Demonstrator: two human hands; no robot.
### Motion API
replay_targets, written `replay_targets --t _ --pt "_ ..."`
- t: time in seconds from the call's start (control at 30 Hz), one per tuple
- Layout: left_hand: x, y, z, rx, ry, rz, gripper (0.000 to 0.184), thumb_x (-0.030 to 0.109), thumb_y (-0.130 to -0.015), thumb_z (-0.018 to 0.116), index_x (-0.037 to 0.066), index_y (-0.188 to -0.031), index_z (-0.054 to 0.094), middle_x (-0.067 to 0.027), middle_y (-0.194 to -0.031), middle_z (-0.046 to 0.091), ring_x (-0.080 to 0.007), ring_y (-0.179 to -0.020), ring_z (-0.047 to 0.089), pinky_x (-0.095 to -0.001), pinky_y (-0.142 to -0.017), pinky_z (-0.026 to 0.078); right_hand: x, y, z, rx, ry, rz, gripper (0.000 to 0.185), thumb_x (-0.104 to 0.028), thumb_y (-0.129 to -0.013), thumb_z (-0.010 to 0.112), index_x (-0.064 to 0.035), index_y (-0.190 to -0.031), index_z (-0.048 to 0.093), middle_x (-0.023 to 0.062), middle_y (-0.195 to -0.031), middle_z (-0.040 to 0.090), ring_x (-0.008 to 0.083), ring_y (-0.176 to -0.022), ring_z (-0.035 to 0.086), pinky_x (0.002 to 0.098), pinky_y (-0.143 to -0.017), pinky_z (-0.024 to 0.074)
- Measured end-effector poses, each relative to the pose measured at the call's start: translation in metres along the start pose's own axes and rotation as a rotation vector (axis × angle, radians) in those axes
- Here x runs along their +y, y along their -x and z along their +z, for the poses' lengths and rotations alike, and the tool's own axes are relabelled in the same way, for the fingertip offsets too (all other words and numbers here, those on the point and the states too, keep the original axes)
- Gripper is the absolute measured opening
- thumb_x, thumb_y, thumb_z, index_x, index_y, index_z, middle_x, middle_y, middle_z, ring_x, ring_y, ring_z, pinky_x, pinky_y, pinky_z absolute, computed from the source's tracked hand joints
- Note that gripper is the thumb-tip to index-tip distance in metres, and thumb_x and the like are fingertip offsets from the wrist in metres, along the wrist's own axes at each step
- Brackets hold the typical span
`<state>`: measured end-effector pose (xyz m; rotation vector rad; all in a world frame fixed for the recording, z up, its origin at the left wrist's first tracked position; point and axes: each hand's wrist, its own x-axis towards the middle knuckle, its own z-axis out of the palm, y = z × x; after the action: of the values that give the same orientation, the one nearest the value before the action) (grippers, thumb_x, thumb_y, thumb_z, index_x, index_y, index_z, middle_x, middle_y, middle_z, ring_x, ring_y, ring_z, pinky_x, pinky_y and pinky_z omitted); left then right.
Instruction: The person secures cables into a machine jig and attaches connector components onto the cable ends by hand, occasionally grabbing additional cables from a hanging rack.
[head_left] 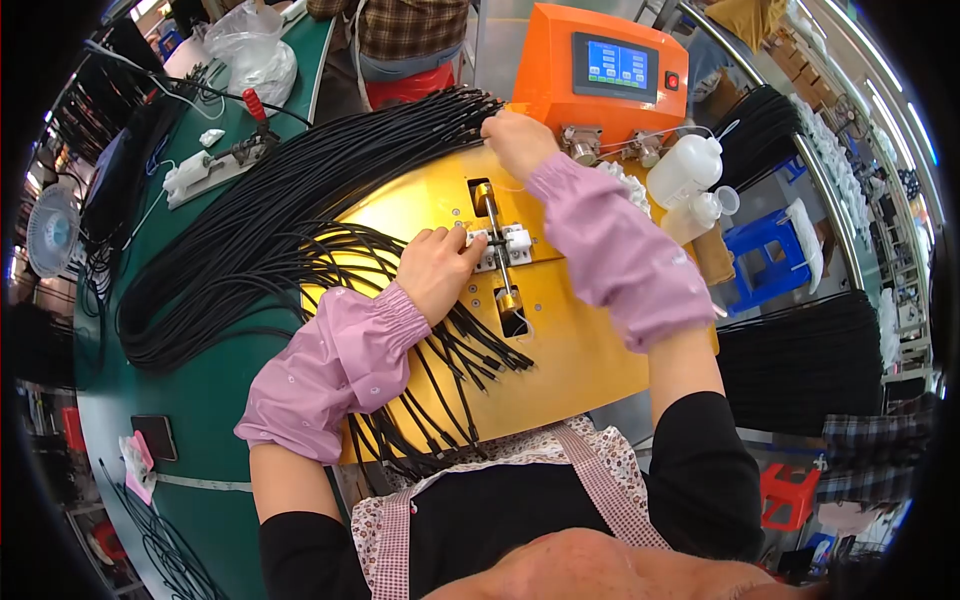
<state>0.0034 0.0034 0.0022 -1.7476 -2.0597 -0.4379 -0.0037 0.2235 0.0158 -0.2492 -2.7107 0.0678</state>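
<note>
My left hand [437, 272] rests at the white clamp block [516, 243] in the middle of the machine plate, its fingers curled and thumb and forefinger against the block's left side. Whatever lies under those fingertips is hidden. Farther back, my right hand [520, 146] is closed in a pinch at the tips of a thick bundle of black cables [330, 160]; its fingertips are partly hidden. A metal rod [508, 275] crosses the block. Loose cable ends [490, 350] fan out below my left forearm.
The yellow plate [590, 370] carries an orange control box [540, 60] with a lit screen. White plastic bottles [685, 170] stand at its right. A hand press with a red handle [250, 140] and a phone [154, 438] sit on the green table [200, 400]. Another person [415, 30] sits beyond.
</note>
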Motion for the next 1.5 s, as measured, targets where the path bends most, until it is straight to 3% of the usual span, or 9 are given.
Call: replay_targets --t 0.13,0.2,0.47,0.67,0.8,0.83,0.97,1.4,1.5 --pt "-0.001 0.001 -0.001 -0.097 0.035 -0.034 0.017 0.014 -0.077 0.053 0.009 -0.093 0.055 -0.0056 -0.077 0.05 -0.0187 -0.065 0.05 -0.0286 -0.063 0.042 -0.021 0.053 -0.065 0.153 -0.301 -0.045 0.008 -0.01 -0.075 0.056 -0.0041 -0.074 0.06 0.0071 -0.074 0.056 0.0232 -0.065 0.055 0.0328 -0.061 0.0442" --pt "-0.001 0.001 -0.002 -0.088 0.038 -0.045 0.018 0.013 -0.076 0.055 0.01 -0.094 0.057 -0.0051 -0.076 0.049 -0.0186 -0.064 0.05 -0.0286 -0.062 0.042 -0.027 0.08 -0.079 0.063 -0.451 0.021 0.007 -0.01 -0.073 0.058 -0.0038 -0.074 0.059 0.0054 -0.072 0.054 0.0201 -0.063 0.051 0.0302 -0.058 0.0418" --pt "-0.005 0.0 0.004 0.054 0.109 0.006 0.015 0.013 -0.076 0.054 0.011 -0.09 0.057 -0.0043 -0.077 0.05 -0.0193 -0.065 0.05 -0.0295 -0.062 0.043 -0.032 0.113 -0.059 0.111 -0.641 0.231 0.006 -0.007 -0.071 0.062 -0.0013 -0.07 0.059 0.0039 -0.071 0.053 0.0152 -0.061 0.047 0.0254 -0.055 0.0392" --pt "-0.01 0.001 -0.002 -0.006 0.166 -0.033 0.016 0.012 -0.076 0.055 0.011 -0.091 0.058 -0.0033 -0.078 0.05 -0.0192 -0.067 0.05 -0.0295 -0.064 0.043 -0.034 0.115 -0.045 0.142 -0.861 0.317 0.002 -0.002 -0.071 0.06 -0.0004 -0.071 0.06 0.0036 -0.072 0.052 0.014 -0.061 0.047 0.0236 -0.056 0.0384" --pt "-0.021 -0.009 -0.051 -0.72 0.464 -0.087 0.029 0.002 -0.068 0.057 0.009 -0.096 0.062 -0.0038 -0.082 0.053 -0.0194 -0.072 0.05 -0.0277 -0.067 0.042 -0.039 0.12 -0.036 -0.055 -1.06 0.31 0.003 0.001 -0.071 0.059 -0.0002 -0.073 0.061 0.0033 -0.074 0.051 0.0129 -0.062 0.046 0.0227 -0.056 0.0383" --pt "-0.019 -0.01 -0.048 -0.723 0.464 -0.086 0.029 0.002 -0.068 0.057 0.009 -0.096 0.062 -0.0038 -0.082 0.053 -0.0194 -0.072 0.05 -0.0277 -0.067 0.042 -0.039 0.121 -0.035 -0.054 -1.062 0.312 0.003 0.001 -0.071 0.059 -0.0002 -0.073 0.061 0.0033 -0.074 0.051 0.0129 -0.062 0.046 0.0227 -0.056 0.0383" --pt "-0.004 -0.01 -0.015 0.107 0.221 0.051 0.03 0.002 -0.068 0.058 0.008 -0.097 0.062 -0.0041 -0.082 0.051 -0.0195 -0.069 0.049 -0.0274 -0.066 0.042 -0.039 0.12 -0.032 -0.067 -1.036 0.257 0.005 0.001 -0.069 0.06 0.0 -0.073 0.063 0.0033 -0.072 0.05 0.0132 -0.061 0.045 0.0223 -0.056 0.0386" --pt "0.0 0.001 0.003 -0.006 0.183 -0.041 0.014 0.01 -0.076 0.054 0.008 -0.089 0.057 -0.0059 -0.077 0.046 -0.0198 -0.067 0.047 -0.0294 -0.062 0.042 -0.025 0.085 -0.047 -0.112 -0.855 0.232 0.007 -0.007 -0.069 0.06 -0.0029 -0.072 0.065 0.0048 -0.069 0.057 0.0177 -0.063 0.053 0.0271 -0.056 0.0415" --pt "0.002 0.002 0.003 -0.014 0.179 -0.037 0.014 0.01 -0.076 0.053 0.008 -0.089 0.057 -0.0061 -0.076 0.046 -0.0197 -0.067 0.047 -0.0292 -0.062 0.042 -0.016 0.034 -0.03 0.085 -0.249 0.059 0.012 -0.015 -0.075 0.056 -0.0094 -0.077 0.066 0.0046 -0.075 0.059 0.024 -0.073 0.056 0.0341 -0.066 0.0446"
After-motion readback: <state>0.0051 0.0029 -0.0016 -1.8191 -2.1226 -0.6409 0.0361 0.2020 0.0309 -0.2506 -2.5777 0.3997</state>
